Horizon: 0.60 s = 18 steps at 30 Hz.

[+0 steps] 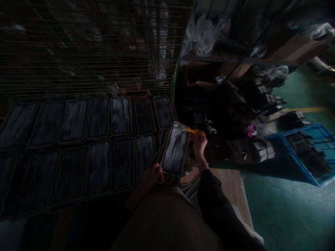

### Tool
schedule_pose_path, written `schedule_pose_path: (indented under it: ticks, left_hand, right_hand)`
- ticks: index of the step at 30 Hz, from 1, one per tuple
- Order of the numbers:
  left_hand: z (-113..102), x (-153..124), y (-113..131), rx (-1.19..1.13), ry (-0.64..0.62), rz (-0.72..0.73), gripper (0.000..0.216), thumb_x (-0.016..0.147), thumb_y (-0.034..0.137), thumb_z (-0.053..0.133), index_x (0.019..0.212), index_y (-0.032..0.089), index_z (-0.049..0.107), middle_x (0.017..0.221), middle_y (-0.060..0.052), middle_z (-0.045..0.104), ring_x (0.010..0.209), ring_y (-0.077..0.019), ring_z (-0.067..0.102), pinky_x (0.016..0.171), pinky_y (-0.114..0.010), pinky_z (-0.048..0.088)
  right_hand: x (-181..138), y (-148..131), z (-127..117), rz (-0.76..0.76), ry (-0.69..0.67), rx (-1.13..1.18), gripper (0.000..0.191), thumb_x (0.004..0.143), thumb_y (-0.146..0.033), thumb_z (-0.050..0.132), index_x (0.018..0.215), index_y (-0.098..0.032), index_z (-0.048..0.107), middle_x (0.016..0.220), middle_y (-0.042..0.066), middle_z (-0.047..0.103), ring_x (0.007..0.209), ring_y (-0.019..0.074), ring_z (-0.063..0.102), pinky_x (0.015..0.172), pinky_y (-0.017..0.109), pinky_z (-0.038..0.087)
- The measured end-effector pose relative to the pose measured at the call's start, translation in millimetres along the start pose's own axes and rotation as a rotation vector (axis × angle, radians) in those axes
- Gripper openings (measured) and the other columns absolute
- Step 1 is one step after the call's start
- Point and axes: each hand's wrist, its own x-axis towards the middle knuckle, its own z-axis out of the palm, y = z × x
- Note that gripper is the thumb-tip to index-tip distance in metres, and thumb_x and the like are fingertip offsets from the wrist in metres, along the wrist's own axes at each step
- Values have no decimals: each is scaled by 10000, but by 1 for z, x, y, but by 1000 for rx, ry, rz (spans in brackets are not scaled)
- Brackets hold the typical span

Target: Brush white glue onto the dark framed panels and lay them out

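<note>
Left hand [154, 174] pinching a dark panel [173, 153] by its near corner, right hand [199, 141] clamped on a yellow brush [192, 131] up at the panel's far end. Similar panels [98, 165] laid out left of it.

Can barely make out the grip of the left hand [154, 175] on the held panel [173, 153]. Can see only part of the brush [191, 130], otherwise covered by the right hand [200, 143]. Cannot identify blurred goods [162, 29] behind the mesh [91, 64]. Lose leftmost panel [19, 120], right sleeve [216, 195] and blue crate [282, 157] at picture edges.
</note>
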Motion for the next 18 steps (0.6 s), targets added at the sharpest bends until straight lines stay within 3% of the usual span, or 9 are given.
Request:
schedule_pose_path:
  ticks: [3, 6, 11, 14, 16, 18]
  left_hand:
    - [0, -1, 3, 12, 12, 13, 238, 803, 430, 511, 797, 218, 402, 541, 46, 599, 425, -138, 617, 381, -203, 470]
    - [0, -3, 5, 14, -4, 25, 232, 809, 426, 504, 778, 216, 409, 546, 40, 604, 431, -141, 624, 378, -202, 468]
    - [0, -5, 5, -11, 6, 35, 279, 808, 465, 519, 783, 212, 407, 540, 45, 597, 414, -136, 616, 367, -195, 466]
    - [0, -5, 3, -38, -2, 54, 325, 796, 503, 537, 784, 210, 395, 541, 46, 594, 414, -138, 618, 358, -190, 465]
    - [-1, -4, 1, -42, -18, 71, 336, 795, 512, 537, 782, 210, 391, 546, 43, 597, 422, -140, 623, 357, -189, 467]
    - [-1, -3, 0, -39, -26, 74, 332, 796, 505, 538, 782, 210, 386, 547, 42, 598, 421, -139, 622, 354, -189, 470]
  right_hand:
    - [2, 2, -14, -50, 12, -54, 458, 918, -554, 388, 1020, -146, 569, 722, 45, 687, 639, 173, 680, 598, 274, 562]
    - [-8, -3, -24, -134, -77, -194, 423, 932, -524, 398, 1044, -160, 581, 732, 48, 696, 680, 184, 686, 641, 277, 550]
    - [-55, -16, -45, -282, -490, -346, 303, 963, -382, 397, 1091, -187, 590, 782, 47, 700, 704, 178, 682, 644, 249, 508]
    - [-72, -26, -59, -286, -742, -342, 287, 964, -345, 388, 1085, -197, 602, 755, 34, 694, 673, 169, 675, 621, 239, 501]
    - [-68, -34, -61, -268, -771, -314, 291, 966, -354, 388, 1092, -201, 602, 746, 28, 691, 670, 167, 674, 638, 240, 508]
    - [-51, -40, -55, -270, -679, -297, 298, 969, -364, 392, 1112, -200, 594, 766, 30, 694, 690, 167, 677, 659, 240, 510]
